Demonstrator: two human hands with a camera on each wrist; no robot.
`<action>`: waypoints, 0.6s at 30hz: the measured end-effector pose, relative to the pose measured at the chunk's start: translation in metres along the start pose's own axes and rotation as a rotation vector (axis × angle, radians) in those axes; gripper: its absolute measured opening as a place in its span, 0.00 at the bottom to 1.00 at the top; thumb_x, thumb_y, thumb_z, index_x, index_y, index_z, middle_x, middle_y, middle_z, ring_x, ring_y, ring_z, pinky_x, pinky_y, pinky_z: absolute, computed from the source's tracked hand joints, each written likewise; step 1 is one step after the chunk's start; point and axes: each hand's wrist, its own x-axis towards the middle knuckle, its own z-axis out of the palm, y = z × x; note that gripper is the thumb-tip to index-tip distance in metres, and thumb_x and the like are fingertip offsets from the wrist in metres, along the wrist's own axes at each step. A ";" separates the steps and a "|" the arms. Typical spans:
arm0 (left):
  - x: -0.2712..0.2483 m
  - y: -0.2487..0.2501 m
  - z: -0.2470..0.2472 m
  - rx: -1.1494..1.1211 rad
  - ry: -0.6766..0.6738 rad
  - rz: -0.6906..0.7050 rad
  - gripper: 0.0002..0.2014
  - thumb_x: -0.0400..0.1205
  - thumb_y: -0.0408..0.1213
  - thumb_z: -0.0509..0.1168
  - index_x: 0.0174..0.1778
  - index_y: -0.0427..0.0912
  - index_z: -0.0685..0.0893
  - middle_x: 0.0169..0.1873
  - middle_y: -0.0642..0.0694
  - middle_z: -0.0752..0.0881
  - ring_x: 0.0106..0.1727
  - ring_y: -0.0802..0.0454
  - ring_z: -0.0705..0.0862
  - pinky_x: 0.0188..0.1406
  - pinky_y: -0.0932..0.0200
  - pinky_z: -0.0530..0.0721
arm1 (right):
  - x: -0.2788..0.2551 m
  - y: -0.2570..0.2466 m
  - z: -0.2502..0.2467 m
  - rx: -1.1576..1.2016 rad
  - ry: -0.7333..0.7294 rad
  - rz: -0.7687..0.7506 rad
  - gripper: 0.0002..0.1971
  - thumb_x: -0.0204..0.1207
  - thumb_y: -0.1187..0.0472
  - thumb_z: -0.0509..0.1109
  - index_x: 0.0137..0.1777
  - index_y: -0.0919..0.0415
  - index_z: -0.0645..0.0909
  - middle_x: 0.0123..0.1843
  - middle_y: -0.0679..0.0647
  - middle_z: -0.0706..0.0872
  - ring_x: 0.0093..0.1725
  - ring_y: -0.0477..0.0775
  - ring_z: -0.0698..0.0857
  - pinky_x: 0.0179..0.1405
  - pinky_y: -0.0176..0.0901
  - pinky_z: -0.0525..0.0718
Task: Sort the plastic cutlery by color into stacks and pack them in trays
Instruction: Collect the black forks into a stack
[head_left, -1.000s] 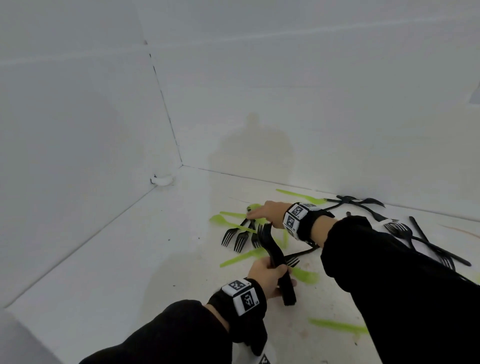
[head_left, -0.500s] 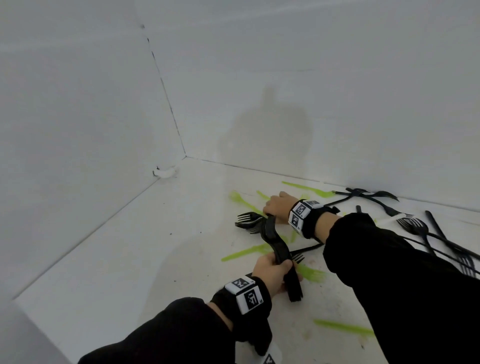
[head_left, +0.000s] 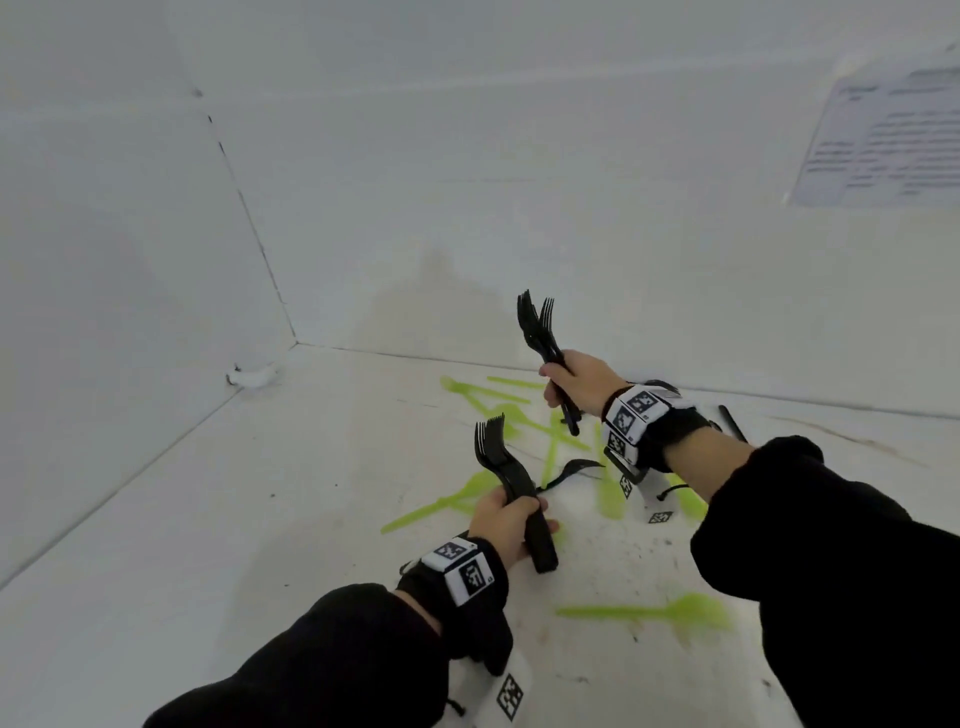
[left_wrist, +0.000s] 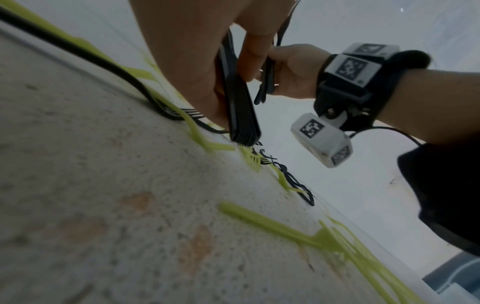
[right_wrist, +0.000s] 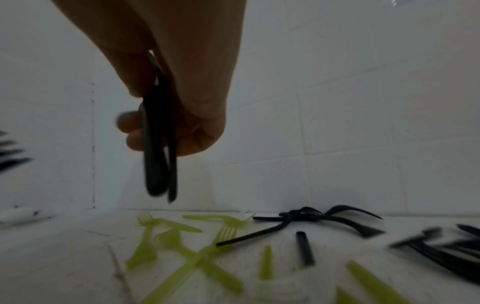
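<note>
My left hand (head_left: 506, 517) grips a stack of black forks (head_left: 506, 478) by the handles, tines pointing up; in the left wrist view the stack's handle ends (left_wrist: 242, 115) hang just above the floor. My right hand (head_left: 571, 384) is raised and grips a smaller bunch of black forks (head_left: 540, 332), tines up, handles (right_wrist: 158, 160) hanging below the fist. Green forks (head_left: 498, 405) lie scattered on the white floor between and beyond the hands. One black fork (head_left: 569, 470) lies among them. More loose black forks (right_wrist: 319, 218) lie to the right by the wall.
White tiled walls meet in a corner (head_left: 293, 340) at the far left, with a small white object (head_left: 254, 376) at its foot. A green fork (head_left: 654, 613) lies alone near my right sleeve. A printed sheet (head_left: 883, 135) hangs on the right wall. No tray is in view.
My right hand has lifted from the pile on the floor, now holding black forks up in the air. My left hand keeps its stack, tipped more upright.
</note>
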 end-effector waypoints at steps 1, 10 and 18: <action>-0.001 0.000 0.003 -0.003 -0.005 0.009 0.08 0.84 0.25 0.56 0.42 0.41 0.75 0.35 0.46 0.81 0.25 0.53 0.83 0.33 0.57 0.82 | -0.010 0.001 -0.004 0.031 0.003 0.008 0.06 0.83 0.62 0.58 0.50 0.63 0.75 0.33 0.50 0.81 0.31 0.52 0.81 0.35 0.35 0.80; -0.015 -0.011 0.044 -0.073 -0.060 0.054 0.08 0.83 0.23 0.57 0.41 0.37 0.75 0.35 0.42 0.80 0.33 0.45 0.81 0.37 0.51 0.83 | -0.115 0.046 -0.001 0.199 -0.070 0.120 0.10 0.82 0.67 0.59 0.40 0.58 0.77 0.34 0.49 0.77 0.35 0.47 0.75 0.45 0.41 0.74; -0.030 -0.030 0.090 -0.050 -0.122 0.054 0.08 0.83 0.22 0.57 0.53 0.34 0.80 0.37 0.39 0.83 0.38 0.47 0.83 0.42 0.49 0.84 | -0.163 0.071 -0.013 0.276 0.081 0.134 0.11 0.79 0.73 0.60 0.57 0.68 0.80 0.45 0.55 0.84 0.49 0.52 0.81 0.57 0.44 0.79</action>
